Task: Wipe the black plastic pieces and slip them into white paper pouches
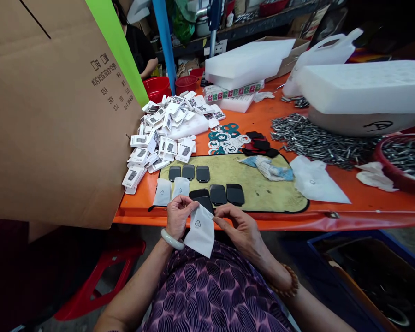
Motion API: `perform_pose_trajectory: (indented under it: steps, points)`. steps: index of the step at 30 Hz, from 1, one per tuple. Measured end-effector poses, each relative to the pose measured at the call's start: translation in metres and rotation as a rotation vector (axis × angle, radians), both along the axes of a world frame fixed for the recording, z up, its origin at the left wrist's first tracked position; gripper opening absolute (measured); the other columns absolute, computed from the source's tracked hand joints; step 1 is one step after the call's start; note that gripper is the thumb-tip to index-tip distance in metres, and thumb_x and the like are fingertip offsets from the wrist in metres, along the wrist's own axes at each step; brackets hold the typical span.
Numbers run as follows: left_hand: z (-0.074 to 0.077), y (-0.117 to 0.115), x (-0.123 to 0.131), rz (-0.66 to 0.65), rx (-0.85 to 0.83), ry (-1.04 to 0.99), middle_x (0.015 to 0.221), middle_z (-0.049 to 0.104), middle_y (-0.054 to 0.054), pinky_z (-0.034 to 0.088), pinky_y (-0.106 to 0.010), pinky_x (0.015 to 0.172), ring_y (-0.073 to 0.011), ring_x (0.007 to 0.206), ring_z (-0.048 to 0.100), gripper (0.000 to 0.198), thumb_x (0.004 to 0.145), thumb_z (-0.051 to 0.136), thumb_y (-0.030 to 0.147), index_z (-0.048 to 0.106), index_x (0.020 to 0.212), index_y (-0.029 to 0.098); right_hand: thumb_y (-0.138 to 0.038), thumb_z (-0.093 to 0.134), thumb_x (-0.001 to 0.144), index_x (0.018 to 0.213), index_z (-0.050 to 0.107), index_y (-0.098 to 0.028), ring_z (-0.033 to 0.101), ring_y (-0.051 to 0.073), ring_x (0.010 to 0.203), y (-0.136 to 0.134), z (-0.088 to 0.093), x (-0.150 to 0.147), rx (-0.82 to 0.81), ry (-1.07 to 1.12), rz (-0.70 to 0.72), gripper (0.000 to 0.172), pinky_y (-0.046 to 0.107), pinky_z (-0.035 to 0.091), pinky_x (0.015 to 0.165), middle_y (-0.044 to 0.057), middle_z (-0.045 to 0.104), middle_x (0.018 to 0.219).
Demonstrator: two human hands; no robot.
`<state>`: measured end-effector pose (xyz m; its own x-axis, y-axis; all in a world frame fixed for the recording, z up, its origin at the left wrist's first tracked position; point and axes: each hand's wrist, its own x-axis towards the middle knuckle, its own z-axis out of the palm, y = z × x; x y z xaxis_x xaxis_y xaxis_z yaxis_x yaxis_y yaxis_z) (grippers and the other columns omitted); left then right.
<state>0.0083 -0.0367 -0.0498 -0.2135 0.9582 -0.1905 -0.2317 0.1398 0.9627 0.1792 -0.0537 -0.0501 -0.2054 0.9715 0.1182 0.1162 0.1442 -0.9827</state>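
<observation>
Between my hands hangs a small white plastic sleeve (199, 233) with a recycling mark. My left hand (180, 216) pinches its upper left edge, and my right hand (240, 226) pinches its right edge. Just beyond the sleeve, a black flat device (201, 198) lies at the mat's front, partly covered by my left fingers. Two black square devices (217, 194) (235, 194) sit to its right. Three smaller dark devices (188, 172) form a row farther back. Two filled-looking white sleeves (163, 192) (181, 185) lie left of my hands.
A yellow mat (263, 193) covers part of the orange table (363, 207). Small white boxes (169, 115) are heaped behind left, beside a large carton (55, 115). Metal pins (318, 138), white foam (366, 85) and a crumpled cloth (269, 168) lie right. Another person (138, 46) is at back left.
</observation>
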Motion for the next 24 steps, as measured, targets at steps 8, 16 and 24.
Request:
perform_pose_trajectory:
  steps: [8, 16, 24]
  points:
    - [0.004, 0.002, -0.01, -0.251, -0.043, -0.056, 0.055, 0.053, 0.005, 0.036, -0.019, 0.051, -0.0057, 0.051, 0.045, 0.037, 0.054, 0.086, 0.037, 0.057, 0.06, 0.015, -0.049, 0.059, 0.085, 0.074, 0.046, -0.023, 0.049, 0.016, 0.076, 0.012, 0.003, 0.005, -0.132, 0.238, 0.125, 0.031, 0.028, 0.045, 0.069, 0.002, 0.05, 0.084]
    - [0.047, 0.006, -0.017, -0.561, 0.132, -0.013, 0.088, 0.066, -0.006, 0.048, -0.033, 0.083, -0.0186, 0.087, 0.063, 0.031, 0.06, 0.086, 0.035, 0.062, 0.061, 0.015, -0.053, 0.059, 0.084, 0.074, 0.05, -0.023, 0.055, 0.024, 0.1, 0.021, 0.024, 0.023, -0.029, 0.144, 0.146, 0.032, 0.037, 0.048, 0.086, 0.009, 0.056, 0.118]
    - [0.037, 0.006, 0.001, -0.307, 0.095, -0.143, 0.084, 0.064, -0.004, 0.048, -0.029, 0.075, -0.0151, 0.079, 0.06, 0.035, 0.063, 0.083, 0.038, 0.056, 0.063, 0.016, -0.05, 0.059, 0.085, 0.088, 0.049, -0.025, 0.06, 0.021, 0.095, 0.026, 0.009, 0.008, -0.111, 0.265, 0.115, 0.027, 0.034, 0.051, 0.079, 0.008, 0.061, 0.108]
